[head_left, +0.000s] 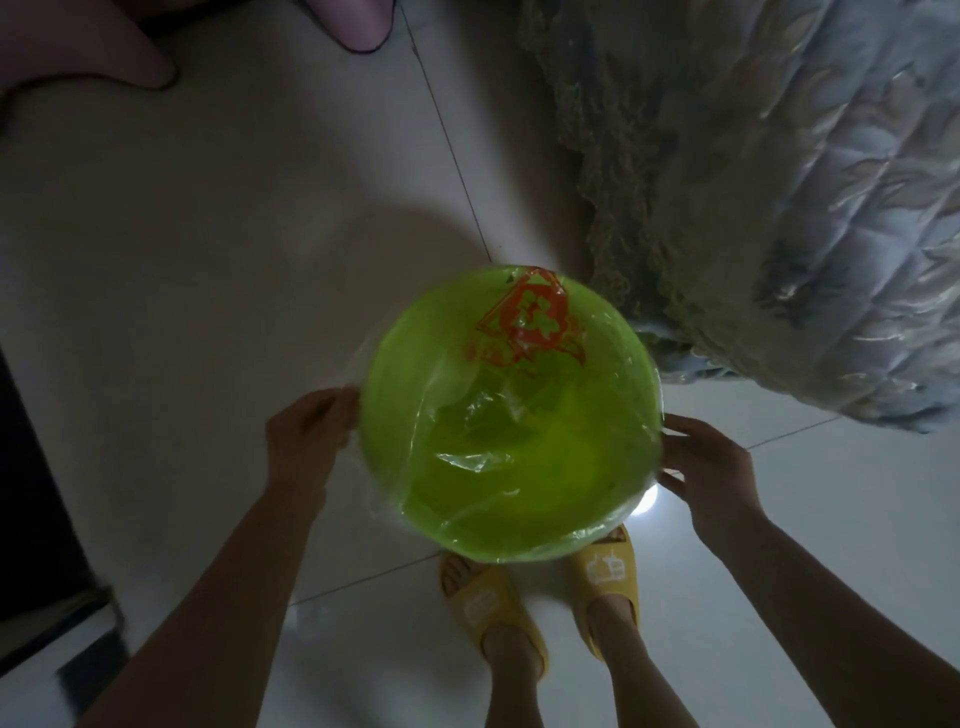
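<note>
A round green plastic basin (415, 364) is lined with a clear plastic bag (524, 317) that carries a red print near the far rim. The basin is held up above the tiled floor, in front of my feet. My left hand (306, 431) grips the bag and the rim at the basin's left side, fingers curled. My right hand (711, 462) lies against the right rim with its fingers spread along the plastic edge; whether it pinches the bag I cannot tell.
A bed with a quilted grey cover and lace skirt (779, 208) fills the right side. Pink cloth (78, 47) hangs at the top left. A dark piece of furniture (31, 493) stands at the left. My feet in yellow slippers (608, 566) stand on pale floor tiles (208, 260).
</note>
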